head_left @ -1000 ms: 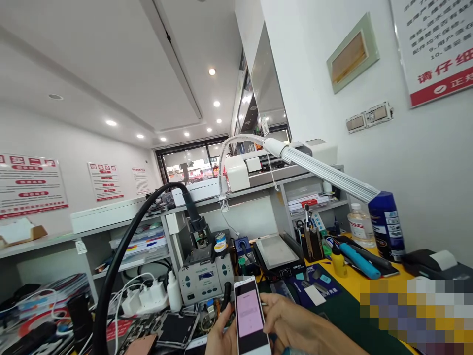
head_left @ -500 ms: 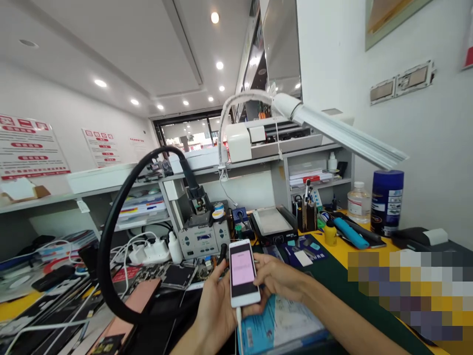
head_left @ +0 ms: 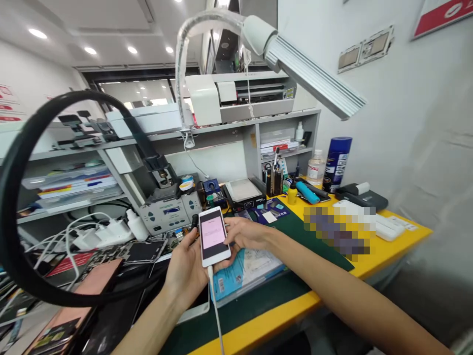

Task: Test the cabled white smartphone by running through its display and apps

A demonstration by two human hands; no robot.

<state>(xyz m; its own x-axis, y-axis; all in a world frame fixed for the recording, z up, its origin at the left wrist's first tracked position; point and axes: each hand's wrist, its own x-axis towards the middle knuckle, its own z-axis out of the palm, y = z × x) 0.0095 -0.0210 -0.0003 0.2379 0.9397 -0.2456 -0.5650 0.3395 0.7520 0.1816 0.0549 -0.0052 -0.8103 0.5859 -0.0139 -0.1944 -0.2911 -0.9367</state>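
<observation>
A white smartphone (head_left: 213,236) with a lit pink screen is held upright in front of me. My left hand (head_left: 186,264) is closed around its left side and back, with fingers showing below its lower right corner. My right hand (head_left: 242,235) grips the right edge, and a finger rests over the screen's lower right. A white charging cable (head_left: 215,301) runs from the phone's bottom end down past the table edge. Beneath the hands lies a blue and white packet (head_left: 251,268) on the green mat (head_left: 295,291).
Left of the phone stands a grey soldering station (head_left: 172,213), with a thick black hose (head_left: 9,207) arching at far left. Dismantled phone parts crowd that side. A white lamp (head_left: 310,74) hangs overhead. A yellow bottle (head_left: 292,194) and a blue spray can (head_left: 337,165) stand at right.
The view has turned right and downward, so more of the yellow table edge shows. Both hands keep their hold on the smartphone.
</observation>
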